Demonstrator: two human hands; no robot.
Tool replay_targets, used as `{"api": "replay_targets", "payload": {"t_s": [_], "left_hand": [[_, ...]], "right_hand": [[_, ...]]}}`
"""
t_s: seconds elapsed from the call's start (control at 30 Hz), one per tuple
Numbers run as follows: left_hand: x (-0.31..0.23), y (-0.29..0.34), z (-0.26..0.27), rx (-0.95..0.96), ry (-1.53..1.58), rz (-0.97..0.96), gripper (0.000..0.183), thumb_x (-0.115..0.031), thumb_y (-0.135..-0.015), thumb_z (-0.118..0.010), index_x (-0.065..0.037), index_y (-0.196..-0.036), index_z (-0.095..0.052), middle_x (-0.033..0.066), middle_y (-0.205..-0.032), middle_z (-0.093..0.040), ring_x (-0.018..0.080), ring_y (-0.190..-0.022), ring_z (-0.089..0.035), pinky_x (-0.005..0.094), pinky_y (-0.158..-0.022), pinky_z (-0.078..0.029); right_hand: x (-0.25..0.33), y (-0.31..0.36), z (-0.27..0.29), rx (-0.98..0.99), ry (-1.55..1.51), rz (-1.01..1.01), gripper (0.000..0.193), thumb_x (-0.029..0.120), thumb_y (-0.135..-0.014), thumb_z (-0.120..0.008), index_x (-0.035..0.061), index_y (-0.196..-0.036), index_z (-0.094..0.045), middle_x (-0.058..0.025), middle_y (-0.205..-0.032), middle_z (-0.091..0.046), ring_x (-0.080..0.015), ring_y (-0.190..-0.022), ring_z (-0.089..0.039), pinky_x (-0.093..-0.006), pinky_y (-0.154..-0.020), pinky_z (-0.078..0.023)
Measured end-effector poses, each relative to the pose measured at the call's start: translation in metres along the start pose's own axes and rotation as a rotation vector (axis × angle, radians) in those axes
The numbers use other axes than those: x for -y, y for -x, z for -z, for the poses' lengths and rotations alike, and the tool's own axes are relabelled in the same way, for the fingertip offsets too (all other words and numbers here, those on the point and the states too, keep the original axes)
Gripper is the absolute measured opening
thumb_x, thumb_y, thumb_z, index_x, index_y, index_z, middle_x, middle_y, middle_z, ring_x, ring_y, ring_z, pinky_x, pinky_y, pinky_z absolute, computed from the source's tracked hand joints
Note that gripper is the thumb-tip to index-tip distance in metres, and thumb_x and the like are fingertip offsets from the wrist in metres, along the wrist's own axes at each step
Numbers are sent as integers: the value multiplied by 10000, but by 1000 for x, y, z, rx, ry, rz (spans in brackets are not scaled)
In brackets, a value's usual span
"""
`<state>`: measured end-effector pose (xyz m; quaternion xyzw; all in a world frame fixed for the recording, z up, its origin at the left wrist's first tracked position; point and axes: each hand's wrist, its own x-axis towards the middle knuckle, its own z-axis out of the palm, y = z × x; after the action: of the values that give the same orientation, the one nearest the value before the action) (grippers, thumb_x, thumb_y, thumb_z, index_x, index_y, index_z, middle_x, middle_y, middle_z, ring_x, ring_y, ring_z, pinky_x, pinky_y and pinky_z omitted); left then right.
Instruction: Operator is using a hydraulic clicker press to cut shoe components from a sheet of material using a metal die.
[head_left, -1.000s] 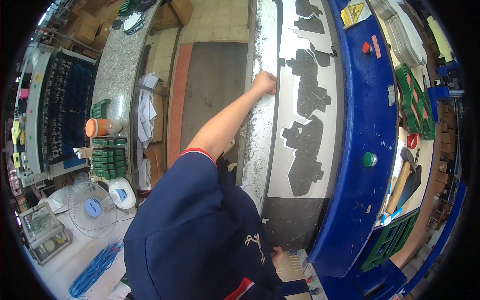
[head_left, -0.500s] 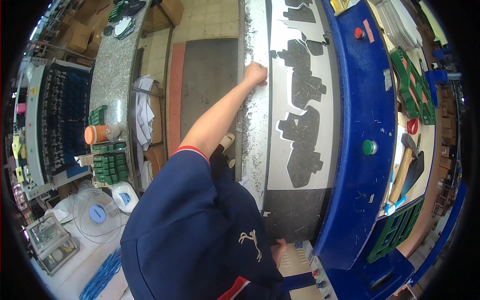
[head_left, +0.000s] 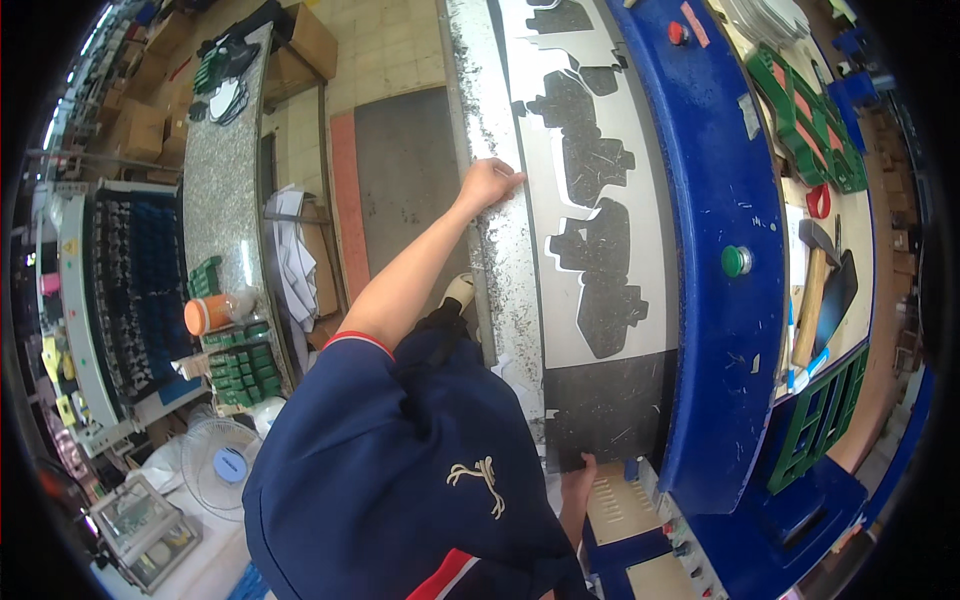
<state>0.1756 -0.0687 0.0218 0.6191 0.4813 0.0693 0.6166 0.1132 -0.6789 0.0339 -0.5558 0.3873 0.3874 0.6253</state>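
My left hand (head_left: 492, 183) is over the speckled metal ledge (head_left: 505, 260), its fingers loosely curled and the fingertips at the left edge of a white sheet (head_left: 655, 250). Anything between those fingers is hidden. Several irregular cut-outs run along the sheet and show dark grey through them. Beneath lies a dark scratched board (head_left: 610, 410), bare at its near end. My right hand (head_left: 577, 482) is at that near edge, thumb up against the board, the other fingers mostly hidden below it.
A blue machine beam (head_left: 715, 330) with a green button (head_left: 736, 261) and a red button (head_left: 678, 33) runs along the right. Beyond it are a hammer (head_left: 812, 300) and green slotted blocks (head_left: 800, 115). A speckled counter (head_left: 225, 160) and a fan (head_left: 225, 465) stand left.
My left hand has slid nearer along the metal ledge, and its fist has loosened. My right hand stays at the board's near edge. The whole view has shifted and turned slightly.
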Motion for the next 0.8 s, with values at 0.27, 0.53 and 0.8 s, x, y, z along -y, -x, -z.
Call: {"api": "replay_targets", "payload": {"t_s": [0.27,0.53,0.8], "left_hand": [[0,-3,-10,-96,-342,-94,494,-338,-668,-847,29,-946,-666,190,-894,-695,269,-853,-678,369,-783,-522],[3,-11,-13,-40,-334,-102,478,-337,-696,-841,32,-927,-644,111,-776,-674,184,-677,-645,317,-641,-515],[-33,7,0,-114,-607,-278,456,-305,-729,-815,38,-930,-592,129,-812,-645,242,-732,-640,349,-668,-503]], "right_hand": [[-10,-17,20,-44,8,-9,445,253,-812,-696,137,-1217,-554,-31,-1123,-625,-192,-1034,-595,-354,-868,-468],[-16,1,31,-160,76,-94,393,241,-813,-725,168,-1153,-542,-4,-970,-606,-133,-695,-594,-269,-532,-467],[145,187,-20,-319,531,332,382,321,-973,-473,-16,-1023,-646,-118,-994,-683,-223,-835,-695,-301,-726,-547]]}}
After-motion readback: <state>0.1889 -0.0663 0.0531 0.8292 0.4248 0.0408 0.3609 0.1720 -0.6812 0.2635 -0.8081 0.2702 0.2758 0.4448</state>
